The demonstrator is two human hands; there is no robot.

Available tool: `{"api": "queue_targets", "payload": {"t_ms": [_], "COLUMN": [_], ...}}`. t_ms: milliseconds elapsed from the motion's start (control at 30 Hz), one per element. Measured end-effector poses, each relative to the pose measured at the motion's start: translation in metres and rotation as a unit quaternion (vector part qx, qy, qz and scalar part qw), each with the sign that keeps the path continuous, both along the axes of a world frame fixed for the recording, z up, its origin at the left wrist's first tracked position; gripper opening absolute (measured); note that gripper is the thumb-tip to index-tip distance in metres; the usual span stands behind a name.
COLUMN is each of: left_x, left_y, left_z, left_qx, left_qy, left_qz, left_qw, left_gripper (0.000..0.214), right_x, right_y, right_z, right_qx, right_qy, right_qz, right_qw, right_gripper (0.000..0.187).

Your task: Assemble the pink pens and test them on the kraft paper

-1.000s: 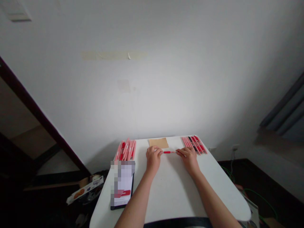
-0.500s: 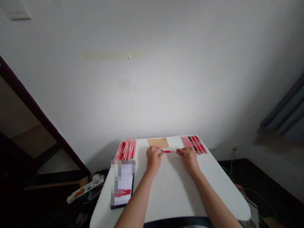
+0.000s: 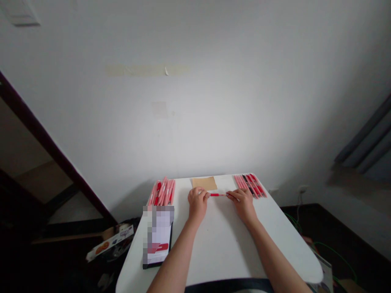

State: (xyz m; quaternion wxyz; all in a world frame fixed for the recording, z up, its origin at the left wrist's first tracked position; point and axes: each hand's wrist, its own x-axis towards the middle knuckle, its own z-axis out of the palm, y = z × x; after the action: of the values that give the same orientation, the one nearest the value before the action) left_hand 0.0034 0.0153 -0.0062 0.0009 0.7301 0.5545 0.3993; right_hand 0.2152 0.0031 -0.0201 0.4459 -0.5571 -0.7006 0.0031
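White tabletop [image 3: 226, 248]; tablet [image 3: 160, 234] nearest, left side. Beyond, red pen [image 3: 214, 195] held level between left hand [image 3: 198, 202] and right hand [image 3: 244, 203], fingers [image 3: 204, 195] clamped on each end; handling looks unfinished. Loose pen pile [image 3: 164, 193] left, neat pen row [image 3: 249, 186] right; which is finished, unclear. Brown paper [image 3: 207, 183] at back, between.

Pale wall [image 3: 244, 110] right across the view, glowing brightest around the middle and fading to grey at the edges! A yellowish strip [image 3: 143, 71] runs along it, and there on the left a dark red frame [image 3: 49, 130] slants down. White table [image 3: 226, 248], rounded corners, close to the wall; grey folded fabric [image 3: 371, 142] far right, socket [image 3: 303, 189] low, floor [image 3: 324, 215] dark.
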Motion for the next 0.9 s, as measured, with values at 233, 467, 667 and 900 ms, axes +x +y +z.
{"api": "queue_targets", "payload": {"t_ms": [233, 467, 667, 900], "left_x": [0.0005, 0.0013, 0.0011, 0.0004], "left_y": [-0.0016, -0.0033, -0.0009, -0.0014], "left_z": [0.0016, 0.0035, -0.0005, 0.0018], "left_qx": [-0.008, -0.017, -0.002, -0.010], "left_qy": [-0.037, -0.031, -0.012, -0.030], "left_qz": [-0.029, -0.027, -0.008, -0.027], "left_qw": [0.999, 0.999, 1.000, 0.999], "left_gripper": [0.015, 0.006, 0.013, 0.018], "right_x": [0.0013, 0.0013, 0.0003, 0.0017], "right_y": [0.0005, 0.0015, 0.0012, 0.0021], "right_z": [-0.0009, -0.0026, -0.0025, -0.0026], "right_qx": [0.002, 0.006, 0.002, 0.003], "right_qy": [-0.007, -0.016, -0.006, -0.013], "right_qz": [-0.006, -0.006, 0.003, -0.002], "right_qw": [1.000, 1.000, 1.000, 1.000], "right_gripper": [0.032, 0.029, 0.029, 0.029]}}
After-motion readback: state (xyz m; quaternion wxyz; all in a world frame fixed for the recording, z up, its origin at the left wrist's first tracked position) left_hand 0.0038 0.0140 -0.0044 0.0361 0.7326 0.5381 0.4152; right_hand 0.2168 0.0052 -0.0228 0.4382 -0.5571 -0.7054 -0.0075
